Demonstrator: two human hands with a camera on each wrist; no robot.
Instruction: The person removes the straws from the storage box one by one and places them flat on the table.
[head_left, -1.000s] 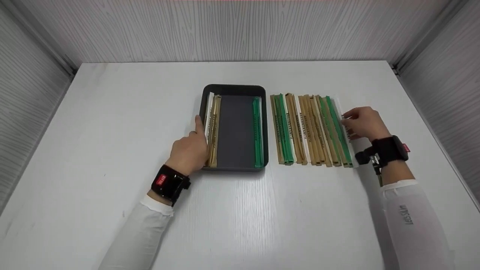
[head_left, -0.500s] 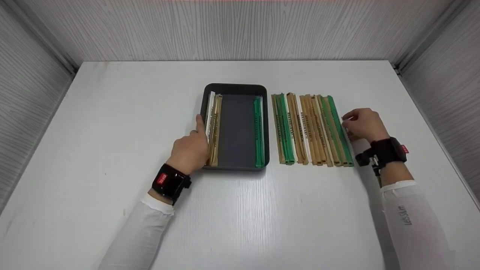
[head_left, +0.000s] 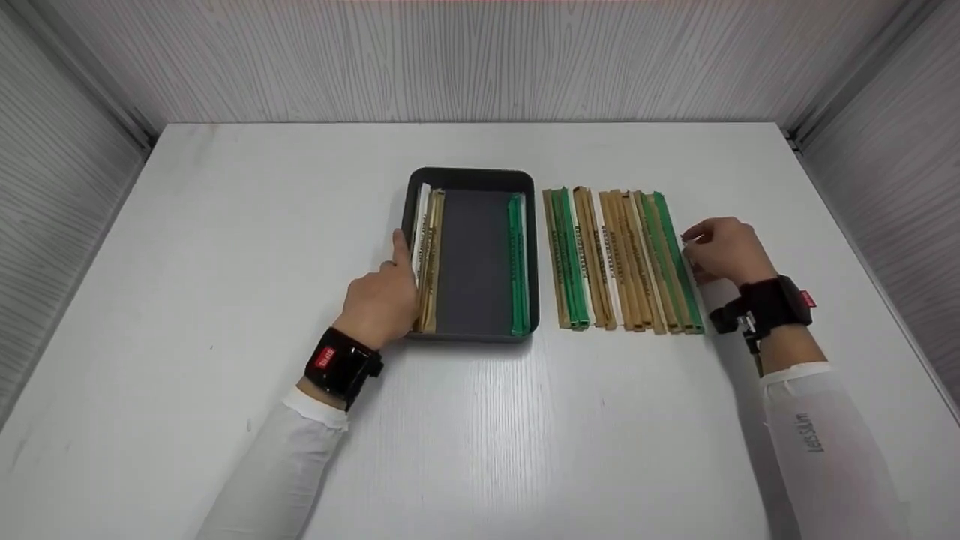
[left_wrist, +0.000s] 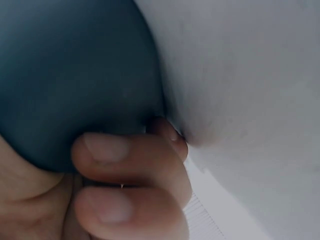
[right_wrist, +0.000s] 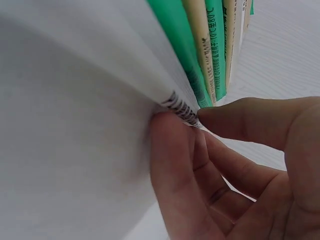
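In the head view, a dark grey tray (head_left: 472,338) lies mid-table with several paper-wrapped straws inside. White and brown straws (head_left: 429,262) line its left side; green straws (head_left: 517,262) and a white one line the right. My left hand (head_left: 379,304) grips the tray's left edge, index finger along the rim; the left wrist view shows curled fingers (left_wrist: 132,155) against the tray wall. My right hand (head_left: 727,251) is at the right end of the straw row, pinching a white paper-wrapped straw (right_wrist: 181,107) between thumb and fingers, close beside a green straw (head_left: 679,262).
Right of the tray, a row of brown, green and white wrapped straws (head_left: 622,262) lies side by side on the white table (head_left: 480,435). Grey wood-grain panels (head_left: 480,60) stand behind and at both sides.
The white straw at the row's right end has moved left against the green one, with my right hand shifting slightly. My left hand stays on the tray, which has barely moved.
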